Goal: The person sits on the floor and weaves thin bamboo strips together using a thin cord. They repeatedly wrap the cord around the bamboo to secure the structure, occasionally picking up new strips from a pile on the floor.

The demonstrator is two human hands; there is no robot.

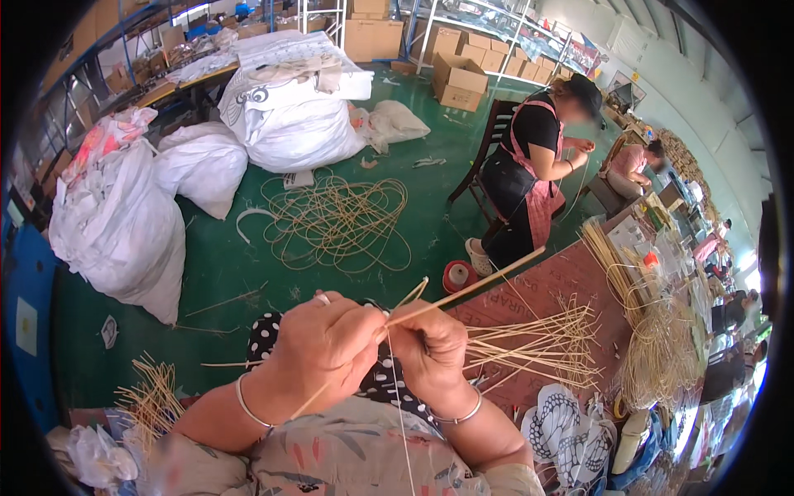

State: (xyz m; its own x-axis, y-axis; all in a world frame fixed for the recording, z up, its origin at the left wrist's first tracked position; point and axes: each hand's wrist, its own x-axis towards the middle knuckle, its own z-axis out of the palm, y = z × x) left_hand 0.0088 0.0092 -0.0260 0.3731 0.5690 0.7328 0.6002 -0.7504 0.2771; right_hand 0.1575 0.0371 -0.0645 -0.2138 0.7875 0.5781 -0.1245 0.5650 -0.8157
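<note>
My left hand [321, 343] and my right hand [432, 354] meet in front of my lap, fingers pinched closed. Between them they grip a thin tan bamboo strip [488, 281], which slants up to the far right. A shorter bent strip end [410, 293] with a whitish tip sticks up beside it. From the fingers a white thread [400, 405] runs down over my clothes. The exact spot where strip and thread meet is hidden by my fingertips. Under my left wrist another strip piece [310, 400] shows.
Cut strips [546, 341] lie fanned on a reddish board [517, 302] at right, near strip bundles [662, 355]. A tangled coil [339, 219] lies on the green floor, with stuffed white sacks [124, 223] behind. A seated co-worker [529, 165] and a red thread spool [457, 276] are ahead right.
</note>
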